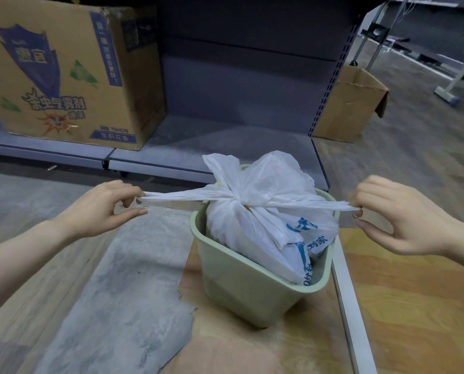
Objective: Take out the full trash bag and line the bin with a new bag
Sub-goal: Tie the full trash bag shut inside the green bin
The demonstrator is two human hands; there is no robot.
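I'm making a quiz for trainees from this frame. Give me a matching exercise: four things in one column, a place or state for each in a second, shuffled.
Things
1. bag
2. bin
3. printed box
4. left hand

States
A. on the shelf
B. pinching a stretched handle
C. green, on the floor
D. white, knotted, in the bin

Pairs: 1-D, 2-C, 3-A, 4-B

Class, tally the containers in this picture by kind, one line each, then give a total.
Brown cardboard boxes: 2, printed one on the shelf, plain one on the floor
Pale green plastic bin: 1
White plastic trash bag: 1
Total: 4
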